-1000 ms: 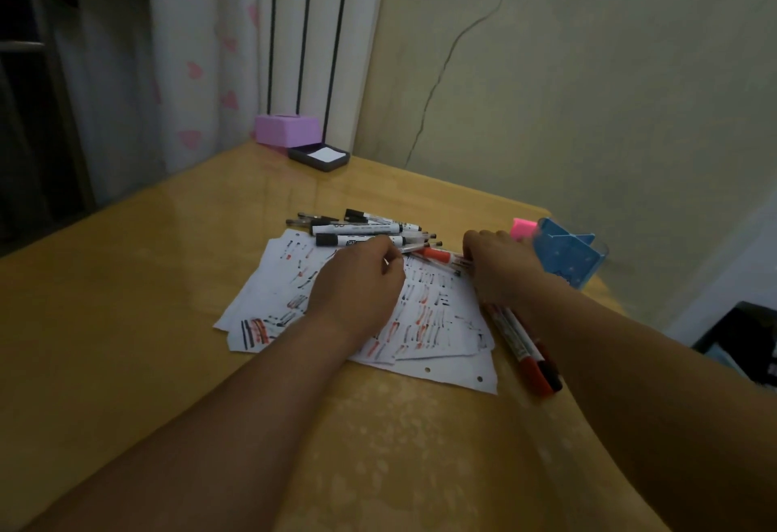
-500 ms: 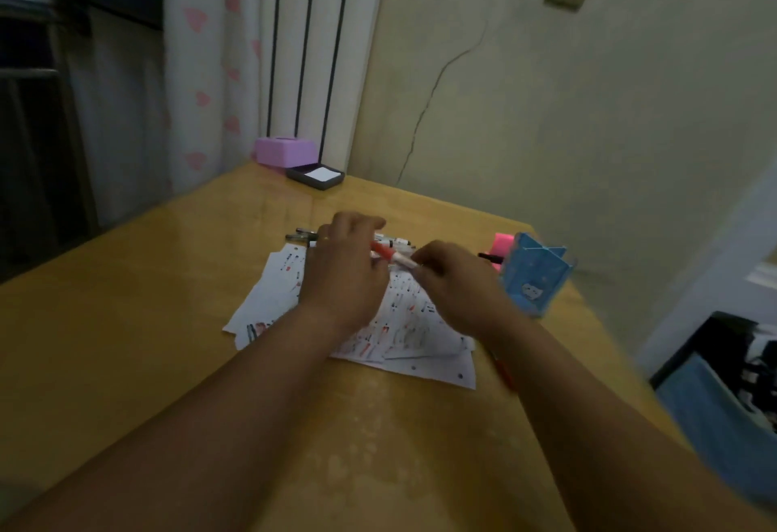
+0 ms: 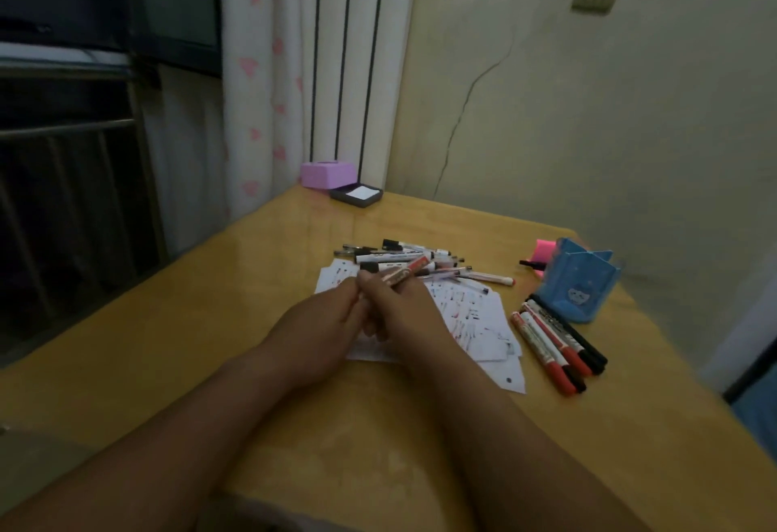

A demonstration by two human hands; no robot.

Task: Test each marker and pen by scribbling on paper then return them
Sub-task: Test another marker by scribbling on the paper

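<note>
While my right hand (image 3: 405,312) is wrapping its fingers round the red marker (image 3: 405,272) just above the paper (image 3: 475,321) and my left hand (image 3: 323,321) is pinching its near end, I am planning a straight pull along the barrel to uncap it.

1. the left hand (image 3: 321,323) is curled, its fingertips pinched on the near end of a marker (image 3: 410,268).
2. the right hand (image 3: 405,312) is wrapped round the barrel, which is pointed toward 1 o'clock.
3. both forearms are extended from 6 o'clock, with the hands touching.
</note>
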